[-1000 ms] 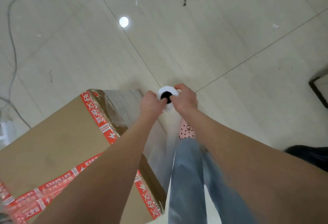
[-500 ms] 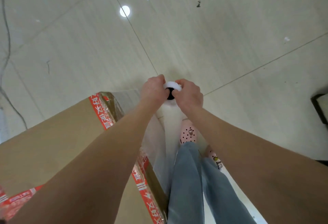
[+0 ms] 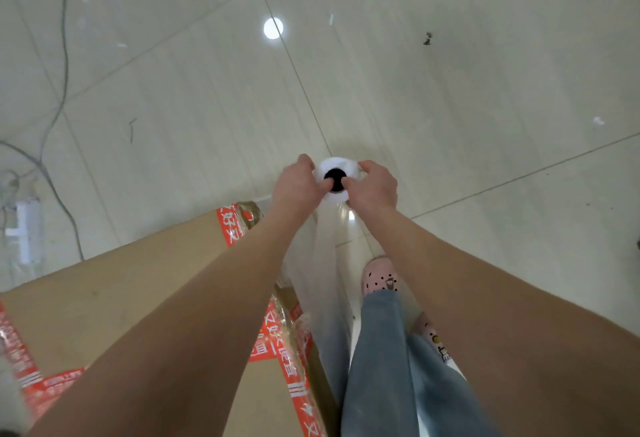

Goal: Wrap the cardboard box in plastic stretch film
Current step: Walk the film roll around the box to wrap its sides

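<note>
The floor (image 3: 450,90) is pale, shiny tiles with thin lines between them. Closest to the person is the cardboard box (image 3: 121,298). It is big and brown, with red tape (image 3: 277,332) along its edges. Just to the right of the box are the person's legs in blue jeans (image 3: 381,367) and a pink shoe (image 3: 379,277).

A clear sheet of stretch film (image 3: 325,263) hangs between the box and the legs. It lies on the right side of the box and runs forward to the roll (image 3: 334,164). The roll is held up just past the far right corner of the box. It stands straight up and down, so only its white top and dark hole show.

Both hands grip the top of the roll. The left hand (image 3: 298,187) and the right hand (image 3: 375,187) each have a thumb at the hole and fingers curled round the outside. The left hand is the one closer to the box.

The box lies to the left of the hands and back toward the person. So I think the roll must next swing left, round that far corner, with the film pulled tight.

Farther off, left of the box, a grey cable (image 3: 64,56) snakes over the floor to a white plug strip (image 3: 24,229).
</note>
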### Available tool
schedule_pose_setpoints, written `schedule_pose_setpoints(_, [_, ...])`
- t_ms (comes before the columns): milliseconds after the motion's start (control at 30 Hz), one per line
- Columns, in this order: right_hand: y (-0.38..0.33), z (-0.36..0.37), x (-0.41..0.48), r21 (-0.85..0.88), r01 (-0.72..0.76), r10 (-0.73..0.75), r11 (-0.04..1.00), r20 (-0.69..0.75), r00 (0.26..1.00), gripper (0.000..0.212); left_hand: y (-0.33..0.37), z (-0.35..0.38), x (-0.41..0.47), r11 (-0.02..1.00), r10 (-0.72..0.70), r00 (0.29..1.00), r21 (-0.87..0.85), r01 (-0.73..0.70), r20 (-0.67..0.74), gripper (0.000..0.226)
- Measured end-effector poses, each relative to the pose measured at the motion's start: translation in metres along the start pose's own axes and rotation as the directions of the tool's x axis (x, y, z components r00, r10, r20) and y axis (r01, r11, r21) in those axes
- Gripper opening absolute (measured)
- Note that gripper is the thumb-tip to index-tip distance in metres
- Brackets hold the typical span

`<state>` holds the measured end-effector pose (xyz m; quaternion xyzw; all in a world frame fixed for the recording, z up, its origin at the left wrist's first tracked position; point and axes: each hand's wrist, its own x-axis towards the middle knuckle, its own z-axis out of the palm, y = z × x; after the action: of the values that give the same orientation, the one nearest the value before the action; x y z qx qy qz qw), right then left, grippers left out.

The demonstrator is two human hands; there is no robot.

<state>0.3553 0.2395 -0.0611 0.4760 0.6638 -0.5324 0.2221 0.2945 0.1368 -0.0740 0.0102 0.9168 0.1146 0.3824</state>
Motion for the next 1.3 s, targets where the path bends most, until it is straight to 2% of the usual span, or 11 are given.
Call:
schedule_pose_setpoints(67, [-0.001,0.001,0.000,0.003,-0.021,0.021,1.000,0.005,1.000,0.032,0.008,-0.003,0.000,0.964,0.199,0.980,0.185,-0.194,-0.014,0.050])
schedule_pose_setpoints(133, [0.000,0.003,0.001,-0.030,-0.023,0.024,0.999,0.019,1.000,0.020,0.016,-0.005,0.001,0.873,0.323,0.944,0.365,-0.322,0.061,0.051])
schedule_pose_setpoints(200, [0.000,0.004,0.002,-0.051,-0.018,0.020,0.999,0.029,0.999,0.017,0.023,-0.008,0.005,0.795,0.360,0.926,0.483,-0.367,0.111,0.040])
schedule_pose_setpoints(300, [-0.003,0.002,0.006,-0.071,-0.006,0.010,0.997,0.057,0.998,0.021,0.030,-0.012,0.010,0.792,0.326,0.938,0.510,-0.337,0.114,0.024])
schedule_pose_setpoints(467, [-0.020,-0.001,0.018,-0.108,0.031,-0.017,0.994,0.121,0.993,0.032,0.026,-0.023,0.021,0.907,0.184,0.983,0.382,-0.179,0.023,0.017])
schedule_pose_setpoints(600, [-0.043,0.005,0.030,-0.135,0.046,-0.017,0.990,0.213,0.977,0.042,0.012,-0.030,0.030,0.993,-0.067,0.989,0.088,0.080,-0.135,0.011])
schedule_pose_setpoints(767, [-0.075,0.023,0.043,-0.106,0.162,-0.123,0.981,0.311,0.942,0.047,-0.003,-0.042,0.043,0.925,-0.352,0.912,-0.229,0.304,-0.213,0.014])
schedule_pose_setpoints(900, [-0.096,0.030,0.055,-0.163,0.212,-0.148,0.964,0.334,0.931,0.038,-0.014,-0.056,0.057,0.858,-0.444,0.891,-0.331,0.392,-0.095,0.026])
schedule_pose_setpoints(967, [-0.102,0.033,0.058,-0.226,0.220,-0.133,0.949,0.345,0.929,0.033,-0.018,-0.065,0.058,0.902,-0.392,0.918,-0.223,0.370,-0.062,0.031])
schedule_pose_setpoints(1133, [-0.105,0.045,0.050,-0.312,0.222,-0.096,0.924,0.373,0.923,0.042,-0.013,-0.075,0.056,0.985,-0.080,0.993,0.144,0.092,-0.090,0.049])
schedule_pose_setpoints(1300, [-0.116,0.050,0.051,-0.360,0.236,-0.098,0.903,0.363,0.927,0.020,-0.013,-0.081,0.068,0.964,-0.039,0.996,0.261,0.059,-0.079,0.035])
